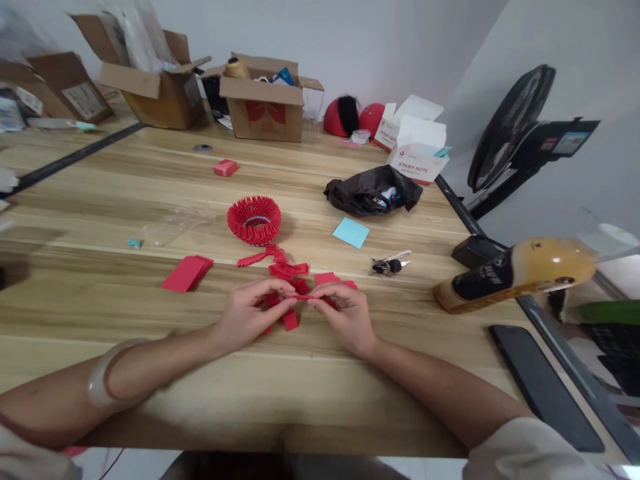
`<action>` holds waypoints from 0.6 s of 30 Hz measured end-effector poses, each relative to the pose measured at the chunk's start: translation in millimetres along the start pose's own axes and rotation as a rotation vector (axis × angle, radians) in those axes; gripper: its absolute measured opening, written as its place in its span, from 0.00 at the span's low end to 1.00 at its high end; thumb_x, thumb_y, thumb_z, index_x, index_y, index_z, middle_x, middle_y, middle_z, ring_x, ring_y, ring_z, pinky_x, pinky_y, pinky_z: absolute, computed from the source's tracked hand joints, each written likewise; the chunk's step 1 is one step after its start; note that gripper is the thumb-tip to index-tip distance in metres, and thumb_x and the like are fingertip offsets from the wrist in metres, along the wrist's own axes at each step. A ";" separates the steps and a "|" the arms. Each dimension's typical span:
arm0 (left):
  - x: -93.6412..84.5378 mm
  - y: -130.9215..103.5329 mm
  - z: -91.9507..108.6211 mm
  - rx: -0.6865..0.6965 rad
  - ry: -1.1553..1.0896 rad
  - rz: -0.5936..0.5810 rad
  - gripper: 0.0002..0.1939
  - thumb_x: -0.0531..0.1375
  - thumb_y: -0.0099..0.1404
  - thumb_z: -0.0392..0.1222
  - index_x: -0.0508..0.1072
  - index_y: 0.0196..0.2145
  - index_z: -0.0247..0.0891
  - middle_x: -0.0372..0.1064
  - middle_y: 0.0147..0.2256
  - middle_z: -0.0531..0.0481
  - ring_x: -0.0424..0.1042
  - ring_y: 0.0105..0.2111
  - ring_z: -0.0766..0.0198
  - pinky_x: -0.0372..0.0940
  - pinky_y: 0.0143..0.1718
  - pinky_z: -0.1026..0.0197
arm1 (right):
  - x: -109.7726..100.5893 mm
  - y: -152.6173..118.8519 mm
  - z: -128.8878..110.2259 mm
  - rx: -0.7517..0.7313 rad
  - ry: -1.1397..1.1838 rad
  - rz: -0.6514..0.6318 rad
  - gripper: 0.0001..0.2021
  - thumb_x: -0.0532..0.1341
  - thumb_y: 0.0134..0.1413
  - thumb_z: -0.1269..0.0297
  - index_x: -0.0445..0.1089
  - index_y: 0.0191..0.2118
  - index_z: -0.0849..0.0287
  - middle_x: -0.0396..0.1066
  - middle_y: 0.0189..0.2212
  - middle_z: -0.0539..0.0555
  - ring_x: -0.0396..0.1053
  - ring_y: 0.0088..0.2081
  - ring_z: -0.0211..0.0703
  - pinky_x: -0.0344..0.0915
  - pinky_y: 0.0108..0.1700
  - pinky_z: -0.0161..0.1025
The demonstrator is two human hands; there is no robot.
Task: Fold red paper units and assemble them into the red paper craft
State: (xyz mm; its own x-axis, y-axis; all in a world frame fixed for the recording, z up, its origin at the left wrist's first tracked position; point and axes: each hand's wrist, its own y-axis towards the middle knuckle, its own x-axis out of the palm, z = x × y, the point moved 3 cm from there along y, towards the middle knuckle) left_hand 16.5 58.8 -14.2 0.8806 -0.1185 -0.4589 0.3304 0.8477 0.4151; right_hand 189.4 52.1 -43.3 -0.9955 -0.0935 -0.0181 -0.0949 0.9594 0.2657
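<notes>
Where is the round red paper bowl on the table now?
In the head view, the red paper bowl stands on the wooden table, centre-left, beyond both hands and the loose red paper pieces.

Left hand (250, 312) and right hand (345, 313) pinching one red paper piece (301, 297) above wooden table (300, 393).

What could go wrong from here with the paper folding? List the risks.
1. The loose red folded pieces lie scattered right under both hands; a sweep of the wrist could scatter them.
2. The bottle lies on its side at the table edge and might roll off.
3. The red paper ring sits close ahead; a forward reach may knock it.
</notes>
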 end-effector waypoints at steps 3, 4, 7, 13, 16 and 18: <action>-0.8 0.5 0.8 0.013 0.042 0.014 0.05 0.61 0.60 0.41 0.73 0.33 0.38 0.76 0.31 0.50 0.73 0.29 0.65 0.69 0.33 0.64 | 0.0 0.0 -0.4 -0.011 -0.016 -0.013 0.02 0.64 0.48 0.66 0.74 0.30 0.56 0.75 0.29 0.53 0.72 0.33 0.41 0.69 0.39 0.39; -1.2 0.7 1.4 0.016 0.057 0.018 0.05 0.61 0.60 0.41 0.73 0.33 0.38 0.76 0.31 0.50 0.73 0.29 0.65 0.69 0.32 0.64 | 0.0 0.1 -0.7 -0.016 -0.018 -0.014 0.02 0.64 0.48 0.65 0.74 0.30 0.56 0.75 0.29 0.53 0.72 0.33 0.41 0.69 0.39 0.39; -2.1 1.3 3.1 0.026 0.082 0.017 0.05 0.61 0.61 0.41 0.73 0.32 0.38 0.76 0.30 0.50 0.73 0.27 0.65 0.68 0.31 0.64 | 0.1 0.5 -1.8 -0.029 -0.022 -0.016 0.02 0.64 0.49 0.65 0.73 0.30 0.57 0.74 0.29 0.53 0.72 0.33 0.41 0.69 0.39 0.39; -3.0 1.7 4.1 0.047 0.084 -0.010 0.04 0.61 0.61 0.41 0.74 0.32 0.38 0.76 0.30 0.51 0.73 0.28 0.65 0.68 0.32 0.64 | 0.5 1.0 -2.1 -0.060 -0.029 -0.036 0.02 0.64 0.49 0.66 0.73 0.31 0.56 0.74 0.30 0.54 0.72 0.34 0.41 0.69 0.40 0.39; -3.2 2.6 4.4 0.054 0.065 -0.022 0.04 0.61 0.61 0.40 0.74 0.31 0.38 0.76 0.30 0.50 0.73 0.29 0.65 0.68 0.33 0.64 | 0.5 1.2 -2.5 -0.081 -0.027 -0.040 0.01 0.64 0.50 0.67 0.74 0.31 0.55 0.74 0.30 0.53 0.72 0.34 0.41 0.68 0.40 0.39; -3.2 3.2 5.2 0.064 0.051 -0.034 0.04 0.61 0.61 0.39 0.74 0.31 0.38 0.76 0.30 0.50 0.74 0.29 0.65 0.69 0.34 0.64 | 0.6 1.3 -3.6 -0.096 -0.029 -0.045 0.02 0.63 0.51 0.67 0.74 0.31 0.55 0.74 0.30 0.53 0.72 0.34 0.41 0.68 0.40 0.40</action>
State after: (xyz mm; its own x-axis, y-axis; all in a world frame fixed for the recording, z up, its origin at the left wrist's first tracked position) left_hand 16.5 59.2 -7.2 0.8506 -0.1185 -0.5123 0.3819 0.8089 0.4470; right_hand 188.7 52.4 -39.4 -0.9901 -0.1268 -0.0601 -0.1399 0.9243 0.3552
